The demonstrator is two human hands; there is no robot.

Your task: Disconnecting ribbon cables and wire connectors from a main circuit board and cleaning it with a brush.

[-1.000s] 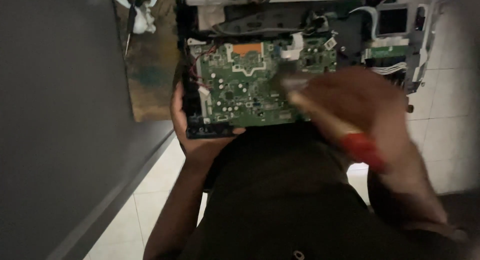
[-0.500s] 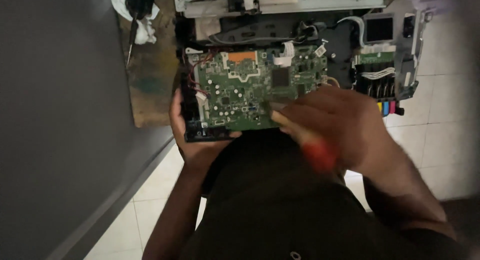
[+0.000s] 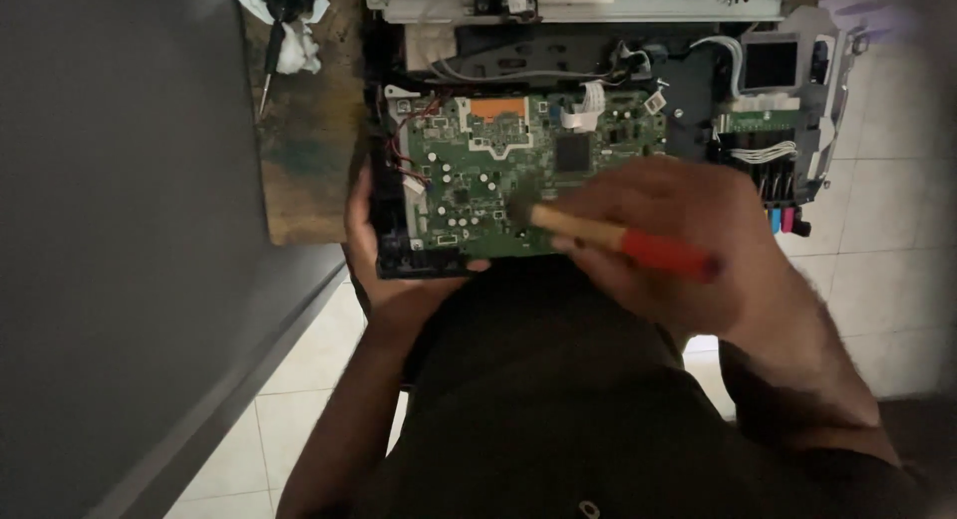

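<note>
A green circuit board lies exposed in an opened black machine resting against my lap. My left hand grips the machine's near left corner from below. My right hand is closed around a small brush with a tan shaft and a red handle end. The brush's bristle tip touches the board near its lower middle. An orange patch and a black chip sit on the board. White ribbon cables cross its top edge.
A worn wooden board lies to the left with a white rag and a thin tool on it. A grey wall or cabinet fills the left. Coloured ink parts show at the machine's right side. Pale floor tiles lie beyond.
My right hand has swept the brush leftward and down across the board, from its right part toward its lower middle. The view has shifted down a little. My left hand has kept its hold.
</note>
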